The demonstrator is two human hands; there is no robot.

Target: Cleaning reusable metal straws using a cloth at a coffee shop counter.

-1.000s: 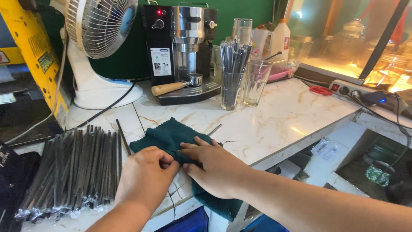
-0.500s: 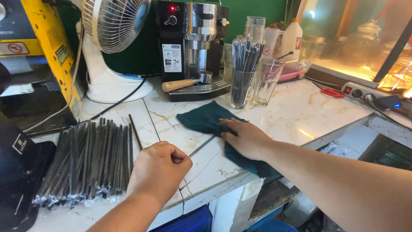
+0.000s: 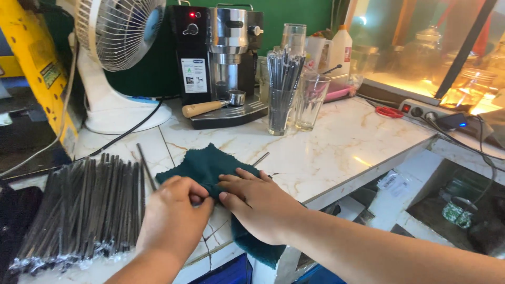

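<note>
A dark green cloth [image 3: 197,163] lies on the marble counter [image 3: 342,152] and hangs over its front edge. My right hand [image 3: 260,202] pinches a fold of the cloth, fingers on top. My left hand [image 3: 176,218] is curled shut right beside it at the cloth's near edge, and seems to grip the end of a thin straw. The straw's other end [image 3: 261,158] sticks out from under the cloth on the far side. The two hands touch each other.
Several black straws in clear sleeves [image 3: 79,210] lie at the left, one loose straw [image 3: 146,167] beside them. Behind stand a glass of straws [image 3: 281,100], an empty glass [image 3: 311,102], a coffee machine [image 3: 221,58], a fan [image 3: 118,37] and a power strip [image 3: 421,110].
My left hand has moved right to the cloth and met my right hand, which has pulled back toward the near edge of the cloth.
</note>
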